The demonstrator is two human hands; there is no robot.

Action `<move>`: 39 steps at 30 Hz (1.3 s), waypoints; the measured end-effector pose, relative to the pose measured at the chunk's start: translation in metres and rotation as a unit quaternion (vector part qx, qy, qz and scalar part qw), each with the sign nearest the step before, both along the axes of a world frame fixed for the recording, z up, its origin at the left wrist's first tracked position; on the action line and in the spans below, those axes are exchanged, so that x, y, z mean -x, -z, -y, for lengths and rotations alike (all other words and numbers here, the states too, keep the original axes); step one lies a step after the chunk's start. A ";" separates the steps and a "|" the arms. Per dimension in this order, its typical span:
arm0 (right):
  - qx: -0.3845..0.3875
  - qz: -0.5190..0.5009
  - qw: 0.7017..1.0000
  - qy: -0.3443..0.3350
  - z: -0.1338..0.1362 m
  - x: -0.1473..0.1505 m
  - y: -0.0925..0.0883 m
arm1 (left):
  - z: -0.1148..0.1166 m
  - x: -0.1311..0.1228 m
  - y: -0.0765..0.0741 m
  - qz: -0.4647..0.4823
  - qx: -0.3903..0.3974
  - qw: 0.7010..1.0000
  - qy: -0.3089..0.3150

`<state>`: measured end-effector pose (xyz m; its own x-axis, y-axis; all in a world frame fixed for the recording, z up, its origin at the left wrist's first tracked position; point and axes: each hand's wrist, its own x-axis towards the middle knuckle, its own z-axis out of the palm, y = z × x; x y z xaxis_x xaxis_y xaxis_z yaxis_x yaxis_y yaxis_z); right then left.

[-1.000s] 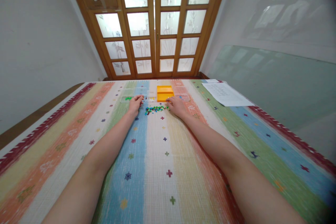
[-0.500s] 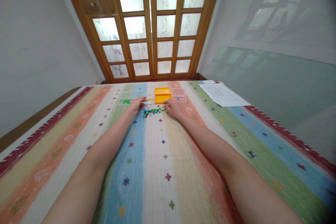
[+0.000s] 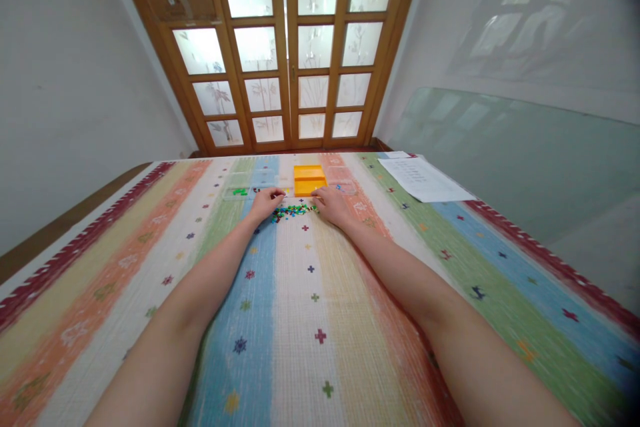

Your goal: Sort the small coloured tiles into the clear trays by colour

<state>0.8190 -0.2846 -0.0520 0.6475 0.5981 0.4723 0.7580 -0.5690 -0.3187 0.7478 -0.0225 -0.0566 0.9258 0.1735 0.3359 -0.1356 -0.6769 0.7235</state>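
A loose heap of small multicoloured beads (image 3: 295,212) lies on the striped tablecloth between my hands. At the heap's left end, my left hand (image 3: 266,205) has its thumb and fingers brought together in a pinch; whatever is in it is too small to name. On the other side, my right hand (image 3: 332,204) rests by the heap's right end with bent fingers drawn together, close to the front edge of an open orange box (image 3: 310,173). Its fingertips are too small to show what they hold. Behind my left hand is a clear plastic box with green pieces (image 3: 240,192) and a few dark red ones.
Another clear box holding a few blue pieces (image 3: 339,187) sits right of the orange box. Printed paper sheets (image 3: 425,179) lie at the table's far right. Wood-framed glass doors (image 3: 290,80) stand beyond the table, with walls at both sides.
My left hand has moved right from the clear box toward the beads, and its stretched fingers have closed into a pinch. Dark red pieces now show behind it. My right hand is almost unmoved.
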 end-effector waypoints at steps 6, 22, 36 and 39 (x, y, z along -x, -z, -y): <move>0.030 0.028 0.999 -0.031 -0.003 0.005 -0.002 | 0.017 0.011 -0.008 -0.001 -0.161 0.983 0.090; 0.019 0.048 0.995 -0.080 -0.007 0.003 0.006 | 0.027 0.021 -0.007 0.010 -0.247 0.966 0.072; 0.024 0.051 0.995 -0.081 -0.007 0.003 0.006 | 0.023 0.020 -0.002 0.024 -0.239 0.965 0.108; 0.028 0.049 0.995 -0.080 -0.007 0.003 0.006 | 0.023 0.020 -0.002 0.024 -0.238 0.964 0.120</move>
